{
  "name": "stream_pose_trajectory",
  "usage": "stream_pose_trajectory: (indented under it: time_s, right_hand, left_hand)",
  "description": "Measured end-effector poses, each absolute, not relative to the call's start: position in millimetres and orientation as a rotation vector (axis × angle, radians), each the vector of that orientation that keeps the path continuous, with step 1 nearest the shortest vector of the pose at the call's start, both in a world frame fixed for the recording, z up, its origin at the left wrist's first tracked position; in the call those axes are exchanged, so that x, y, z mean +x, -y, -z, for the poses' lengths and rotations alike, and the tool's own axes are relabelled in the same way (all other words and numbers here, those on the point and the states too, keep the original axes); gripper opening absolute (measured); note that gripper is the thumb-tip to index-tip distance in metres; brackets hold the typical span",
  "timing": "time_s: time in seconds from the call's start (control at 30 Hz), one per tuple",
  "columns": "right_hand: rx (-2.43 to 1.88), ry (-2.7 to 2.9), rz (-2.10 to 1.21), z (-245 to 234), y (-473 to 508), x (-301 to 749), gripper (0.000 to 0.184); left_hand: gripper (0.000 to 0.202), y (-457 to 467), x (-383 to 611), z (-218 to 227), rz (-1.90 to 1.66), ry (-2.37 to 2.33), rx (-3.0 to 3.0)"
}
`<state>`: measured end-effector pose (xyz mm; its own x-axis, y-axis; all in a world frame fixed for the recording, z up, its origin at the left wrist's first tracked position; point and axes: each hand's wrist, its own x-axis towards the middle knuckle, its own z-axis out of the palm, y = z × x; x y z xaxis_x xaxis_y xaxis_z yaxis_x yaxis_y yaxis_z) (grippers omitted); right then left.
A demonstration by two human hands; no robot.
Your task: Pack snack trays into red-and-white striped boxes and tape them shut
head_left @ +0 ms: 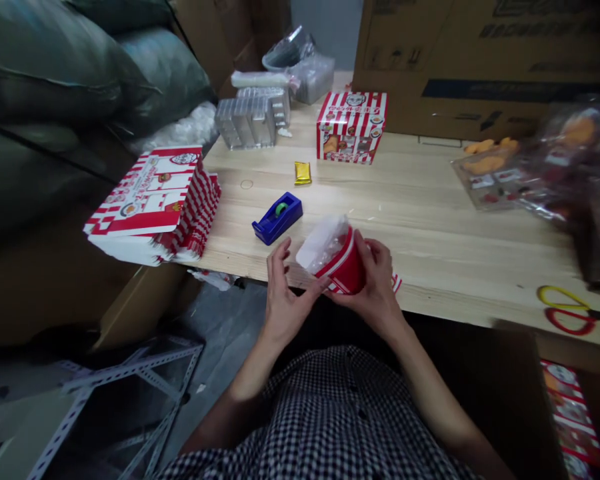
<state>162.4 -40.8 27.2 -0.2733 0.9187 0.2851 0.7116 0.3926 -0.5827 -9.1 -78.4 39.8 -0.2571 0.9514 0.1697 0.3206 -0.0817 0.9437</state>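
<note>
My right hand (375, 283) is wrapped around a red-and-white paper box (347, 270), held tilted just above the table's front edge. A white flap and clear plastic show at the box's upper left. My left hand (290, 297) has its fingers spread on the near left side, and its thumb reaches the lower edge of the box. Beyond my left hand, a blue tape dispenser (279, 218) with a green core stands on the table. A small gold packet (303, 173) lies farther back. Red-and-white striped card is partly visible behind my right hand.
On the wooden table (420, 207) stand a striped box (353, 127), a stack of folded striped cartons (150, 200) and clear plastic trays (245, 123). Bagged toy food (495, 167) lies to the right, with scissors (567, 310) near the front edge. Large cardboard boxes (480, 67) rise behind.
</note>
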Motion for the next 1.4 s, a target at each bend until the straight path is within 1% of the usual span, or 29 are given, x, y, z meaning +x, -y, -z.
stream_pose_trajectory:
  time_s: [0.03,0.1,0.17,0.23,0.3,0.37,0.4,0.43,0.5,0.6,0.63,0.73,0.8,0.9,0.97,1.07,1.1,1.13,1.17,1.23,1.4]
  right_hand:
    - [-1.433,1.989,-0.419,-32.3,47.4,158.1,0.119]
    - [-1.474,1.895,-0.379,-43.5,59.8,153.4,0.117]
    - [-1.452,1.859,-0.423,-54.7,67.9,158.3,0.114]
    - [-1.395,1.82,-0.506,-64.0,70.0,172.6,0.106]
    - [-1.289,1.77,-0.617,-68.2,67.8,190.3,0.088]
    - [-1.161,1.699,-0.736,-64.8,64.7,204.5,0.063]
    - [-1.117,1.653,-0.796,-60.2,64.0,209.2,0.053]
    - [-1.093,1.601,-0.857,-54.2,64.2,212.2,0.047]
    - [-1.097,1.504,-0.974,-40.2,67.9,215.3,0.045]
    - [-1.103,1.422,-1.151,-21.9,77.8,219.5,0.054]
    - [-1.101,1.428,-1.206,-17.4,80.8,221.9,0.053]
    - [-1.117,1.54,-1.314,-7.1,86.0,230.5,0.039]
    - [-1.131,1.655,-1.294,-1.2,86.3,235.3,0.027]
    - [-1.107,1.774,-1.245,4.2,84.9,240.1,0.014]
    - [-1.081,1.801,-1.249,4.2,84.4,242.5,0.011]
    - [-1.069,1.781,-1.243,2.2,85.8,245.7,0.01]
    - [-1.068,1.764,-1.231,2.1,86.6,246.5,0.009]
    - [-1.069,1.744,-1.22,2.6,87.3,247.0,0.008]
    - [-1.067,1.722,-1.216,3.6,87.7,247.5,0.008]
    - [-1.052,1.685,-1.23,6.9,87.0,247.9,0.007]
    - [-1.032,1.707,-1.257,13.7,79.5,247.4,0.006]
  left_hand:
    - [0.074,77.0,-5.1,-41.2,-1.362,-1.52,1.292]
    - [0.067,71.6,0.6,-45.8,-1.343,-1.355,1.142]
    - [0.06,64.5,1.2,-54.0,-1.375,-1.28,1.092]
    - [0.066,59.6,-1.5,-63.5,-1.403,-1.227,1.106]
    - [0.074,59.4,-2.9,-69.3,-1.363,-1.142,1.136]
    - [0.079,63.7,-0.7,-67.1,-1.33,-1.09,1.178]
    - [0.079,67.0,1.3,-62.9,-1.329,-1.088,1.214]
    - [0.077,70.5,3.2,-57.3,-1.329,-1.101,1.262]
    - [0.066,77.5,5.2,-44.1,-1.289,-1.147,1.379]
    - [0.05,84.6,0.5,-29.1,-1.139,-1.202,1.501]
    - [0.044,85.7,-2.7,-26.6,-1.091,-1.211,1.532]
    - [0.023,84.9,-12.4,-24.2,-0.936,-1.195,1.681]
    - [0.016,82.5,-16.8,-23.4,-0.818,-1.136,1.783]
    - [0.012,81.1,-20.7,-19.1,-0.71,-1.014,1.852]
    - [0.016,84.7,-23.3,-14.2,-0.728,-0.968,1.797]
    - [0.045,97.9,-26.7,-4.4,-1.008,-1.031,1.547]
    - [0.049,103.2,-26.9,-0.6,-1.122,-1.071,1.474]
    - [0.047,108.2,-26.2,3.4,-1.208,-1.109,1.435]
    - [0.041,112.4,-24.5,7.5,-1.255,-1.144,1.435]
    - [0.028,117.4,-18.4,15.1,-1.255,-1.197,1.499]
    - [0.02,111.5,1.1,27.4,-1.248,-1.274,1.593]
